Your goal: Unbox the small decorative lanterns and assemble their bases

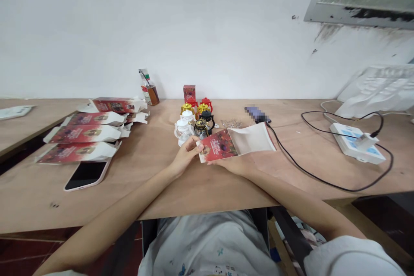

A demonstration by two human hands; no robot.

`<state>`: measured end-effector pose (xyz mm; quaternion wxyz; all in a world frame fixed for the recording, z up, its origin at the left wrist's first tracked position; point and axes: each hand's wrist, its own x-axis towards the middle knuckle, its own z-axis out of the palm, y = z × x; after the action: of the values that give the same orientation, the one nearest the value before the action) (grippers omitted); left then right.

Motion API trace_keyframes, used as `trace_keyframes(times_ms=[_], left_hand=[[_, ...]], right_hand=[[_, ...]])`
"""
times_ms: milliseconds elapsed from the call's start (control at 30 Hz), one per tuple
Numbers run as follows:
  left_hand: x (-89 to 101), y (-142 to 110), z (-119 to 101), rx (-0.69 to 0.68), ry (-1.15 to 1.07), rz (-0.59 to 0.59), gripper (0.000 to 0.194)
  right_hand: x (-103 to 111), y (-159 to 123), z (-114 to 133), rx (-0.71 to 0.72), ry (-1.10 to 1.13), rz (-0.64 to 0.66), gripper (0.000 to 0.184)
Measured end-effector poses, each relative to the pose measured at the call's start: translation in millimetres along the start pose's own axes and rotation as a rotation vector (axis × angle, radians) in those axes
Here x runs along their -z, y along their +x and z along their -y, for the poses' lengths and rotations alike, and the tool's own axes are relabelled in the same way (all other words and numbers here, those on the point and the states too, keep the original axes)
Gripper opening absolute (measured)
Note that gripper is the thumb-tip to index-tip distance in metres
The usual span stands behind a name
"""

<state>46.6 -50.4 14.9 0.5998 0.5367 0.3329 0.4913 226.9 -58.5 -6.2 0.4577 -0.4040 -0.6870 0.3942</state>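
Note:
My left hand [188, 155] pinches the left end of a red printed cardboard box [221, 145], thumb on its front. The box is held over the table, its long pale flap [254, 139] spread out to the right. From below, my right hand [234, 164] supports the box; most of its fingers are hidden behind the card. Just beyond my hands stand small teapot-shaped lanterns: white [184, 130], gold [186, 108], red [206, 104] and black [207, 120]. Small metal pieces [231, 123] lie right of them.
Several unfolded red boxes [86, 133] lie at left, beside a phone [87, 175]. A bottle [149, 90] and a closed red box [189, 92] stand by the wall. At right are another phone [257, 113], a black cable [300, 176] and a power strip [357, 144].

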Motion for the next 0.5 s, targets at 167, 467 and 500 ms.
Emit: trace_keyframes(times_ms=[167, 467, 500], left_hand=[[0.4, 1.4, 0.2, -0.122, 0.171, -0.091, 0.047], [2.1, 1.4, -0.8, 0.028, -0.031, 0.011, 0.031], [2.0, 1.0, -1.8, 0.042, -0.049, 0.037, 0.03]], right_hand=[[2.7, -4.2, 3.4, -0.212, 0.03, 0.078, 0.012], [2.1, 9.4, -0.6, 0.005, 0.296, -0.205, 0.044], [2.9, 10.2, -0.2, 0.007, 0.31, -0.214, 0.044]])
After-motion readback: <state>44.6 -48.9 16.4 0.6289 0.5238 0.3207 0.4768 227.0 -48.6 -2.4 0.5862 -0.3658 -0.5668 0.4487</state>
